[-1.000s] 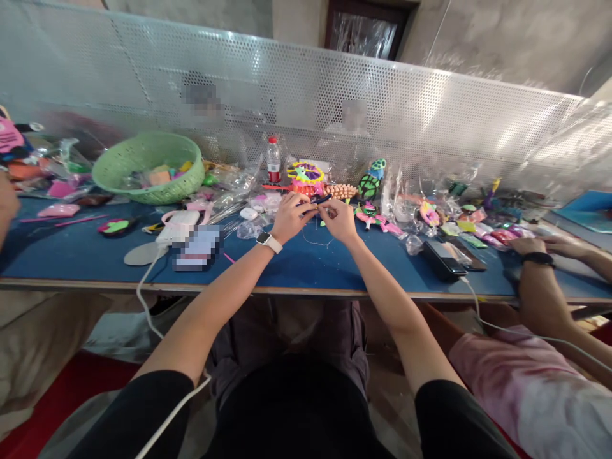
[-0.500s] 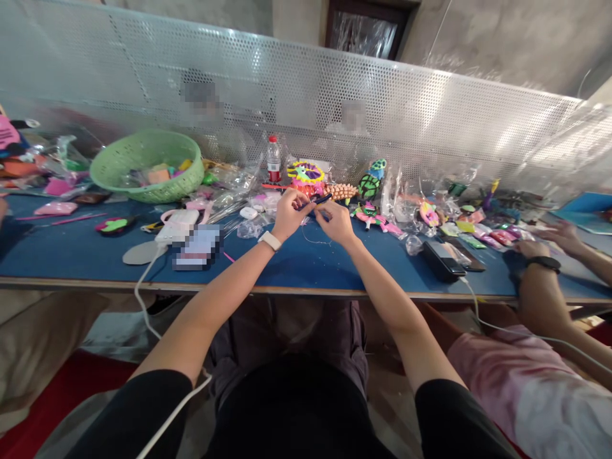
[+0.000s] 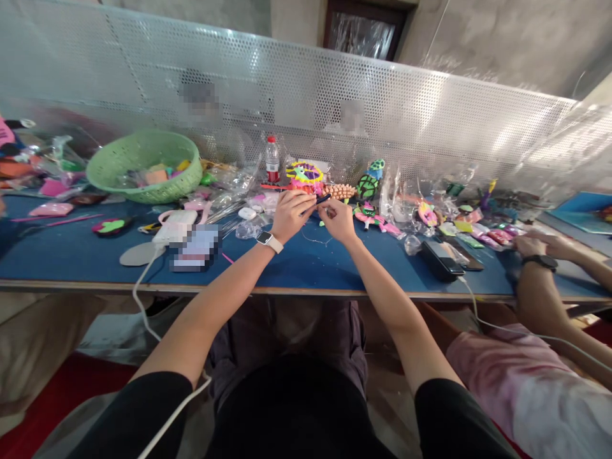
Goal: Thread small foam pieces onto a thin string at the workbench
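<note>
My left hand (image 3: 291, 215), a watch on its wrist, is closed with its fingertips on a narrow dark blue piece (image 3: 324, 199); its kind is unclear. Close beside it, my right hand (image 3: 338, 220) is closed in a pinch near that piece's lower side; what lies in its fingers is too small to make out. A thin pale thread (image 3: 315, 241) curls on the blue table below both hands. Just behind them stand a colourful foam figure with a yellow-and-purple frill (image 3: 306, 172) and a tan, knobbly tail-like piece (image 3: 340, 190).
Left are a green basket (image 3: 143, 191), a phone (image 3: 195, 247) and a white charger (image 3: 174, 228) with a cable. A red-capped bottle (image 3: 272, 159) and a green turtle figure (image 3: 370, 182) stand behind. Right are a black device (image 3: 442, 260) and a co-worker's hands (image 3: 538, 245).
My left hand has rolled over, back upward, so the watch face shows, and its fingers have stretched along the dark piece. My right hand has curled more tightly.
</note>
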`<state>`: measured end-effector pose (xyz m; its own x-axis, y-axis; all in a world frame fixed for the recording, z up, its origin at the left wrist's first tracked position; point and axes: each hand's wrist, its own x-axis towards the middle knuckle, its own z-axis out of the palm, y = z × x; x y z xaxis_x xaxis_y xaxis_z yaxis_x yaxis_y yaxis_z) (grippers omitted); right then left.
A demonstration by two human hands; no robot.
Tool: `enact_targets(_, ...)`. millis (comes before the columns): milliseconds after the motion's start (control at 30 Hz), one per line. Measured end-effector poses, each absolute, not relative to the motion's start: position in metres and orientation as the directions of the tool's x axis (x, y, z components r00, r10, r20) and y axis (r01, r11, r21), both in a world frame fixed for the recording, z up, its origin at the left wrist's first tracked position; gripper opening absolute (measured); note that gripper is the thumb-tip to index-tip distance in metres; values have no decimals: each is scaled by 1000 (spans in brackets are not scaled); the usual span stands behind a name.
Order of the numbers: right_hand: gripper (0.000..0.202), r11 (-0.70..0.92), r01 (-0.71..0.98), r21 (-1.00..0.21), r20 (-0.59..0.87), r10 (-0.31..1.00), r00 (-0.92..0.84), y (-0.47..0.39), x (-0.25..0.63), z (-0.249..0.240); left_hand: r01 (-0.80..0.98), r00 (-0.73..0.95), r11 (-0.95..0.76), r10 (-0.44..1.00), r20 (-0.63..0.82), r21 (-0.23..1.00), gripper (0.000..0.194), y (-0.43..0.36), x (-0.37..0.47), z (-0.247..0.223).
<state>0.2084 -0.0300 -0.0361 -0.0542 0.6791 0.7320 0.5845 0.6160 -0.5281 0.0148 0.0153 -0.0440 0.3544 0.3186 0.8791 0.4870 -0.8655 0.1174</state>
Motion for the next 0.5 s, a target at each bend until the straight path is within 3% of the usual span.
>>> enact_targets(233,18,659,623,-422,774,619,-131,-28,213,-38,440,467,-894,311,828,88,28,12,15,-40)
enact_targets(500,23,730,592,-341,801,555,-222,-27,219,-41,368,552,-915,359,753,167,26,15,14,-39)
